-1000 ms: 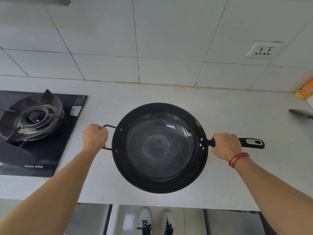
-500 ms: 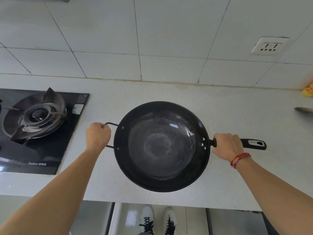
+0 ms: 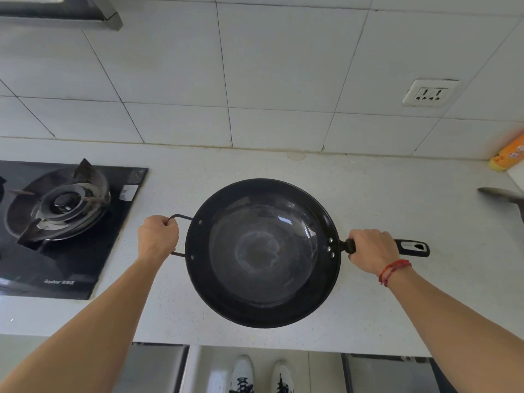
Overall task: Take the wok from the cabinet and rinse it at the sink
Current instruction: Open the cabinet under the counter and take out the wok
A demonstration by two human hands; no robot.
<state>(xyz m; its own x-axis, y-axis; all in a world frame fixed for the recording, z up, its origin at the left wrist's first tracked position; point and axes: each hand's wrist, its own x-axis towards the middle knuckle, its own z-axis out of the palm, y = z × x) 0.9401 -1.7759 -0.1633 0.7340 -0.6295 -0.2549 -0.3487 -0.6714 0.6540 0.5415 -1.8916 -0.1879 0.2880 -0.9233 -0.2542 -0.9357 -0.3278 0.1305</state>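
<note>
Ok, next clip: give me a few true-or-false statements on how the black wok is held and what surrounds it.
1. Both hands grip the round black metal wok: left hand on the wire loop handle, right hand on the long black handle. True.
2. The wok sits on the black gas burner. False: it is to the right of the burner, over the white speckled countertop.
3. Food fills the wok. False: it shows only a pale ring mark.
4. A white wall socket is on the tiles, upper right. True.

Both forearms bare, no sleeves in view. Thin red braided string bracelet [image 3: 393, 268] around right wrist, strands doubled. White lace-up sneakers with dark laces and markings [image 3: 261, 375] on both feet.
</note>
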